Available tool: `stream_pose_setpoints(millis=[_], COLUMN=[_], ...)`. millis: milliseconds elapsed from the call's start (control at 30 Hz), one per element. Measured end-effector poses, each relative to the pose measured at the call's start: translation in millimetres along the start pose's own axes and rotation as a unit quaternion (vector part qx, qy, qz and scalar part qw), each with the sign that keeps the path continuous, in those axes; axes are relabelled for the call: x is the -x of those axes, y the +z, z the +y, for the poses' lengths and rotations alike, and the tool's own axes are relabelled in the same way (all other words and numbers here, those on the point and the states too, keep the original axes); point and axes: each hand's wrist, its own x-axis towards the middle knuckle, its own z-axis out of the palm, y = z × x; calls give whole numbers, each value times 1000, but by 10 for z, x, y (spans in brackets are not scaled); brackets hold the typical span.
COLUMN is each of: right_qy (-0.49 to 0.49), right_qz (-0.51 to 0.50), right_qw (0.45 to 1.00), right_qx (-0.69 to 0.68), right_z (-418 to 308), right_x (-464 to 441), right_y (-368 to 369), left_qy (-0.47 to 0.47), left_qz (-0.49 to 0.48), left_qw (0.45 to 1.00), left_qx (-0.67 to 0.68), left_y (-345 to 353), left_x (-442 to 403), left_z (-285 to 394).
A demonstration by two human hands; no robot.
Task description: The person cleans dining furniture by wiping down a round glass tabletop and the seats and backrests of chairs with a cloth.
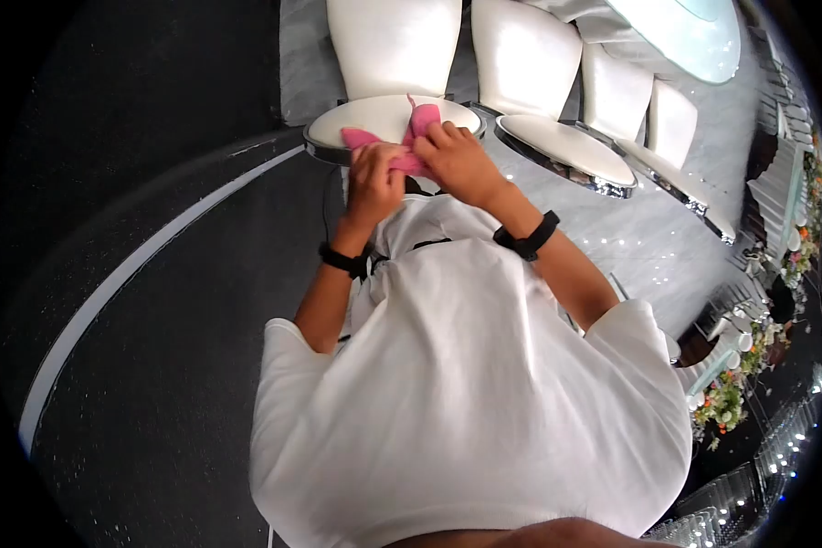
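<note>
Both my hands grip a pink cloth [413,162] in front of my body. My left hand [374,184] has its fingers closed on the cloth's left part, and one corner sticks out above them. My right hand [458,164] pinches the right part, with another corner standing up beside the fingers. The middle of the cloth is bunched between the two hands. Just beyond it is the round white seat [374,117] of a chair with a shiny metal rim. Whether the cloth touches that seat I cannot tell.
More white chairs [566,151] stand in a row to the right, beside a round glass-topped table [694,36]. The floor is grey marble [603,233] there and dark [183,320] on the left, with a pale curved strip [146,251]. Flower arrangements [726,402] line the far right.
</note>
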Motion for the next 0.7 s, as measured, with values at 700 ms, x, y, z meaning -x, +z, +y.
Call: stream_pose_setpoints(millis=[700], right_qy=[-21], right_qz=[31], right_qw=[995], right_qx=[-91], right_z=[-81], right_x=[-462], right_y=[411], left_qy=[-185], left_qz=[-64], left_qw=[977], left_qx=[-87], left_y=[-304], left_x=[-14], left_z=[-122])
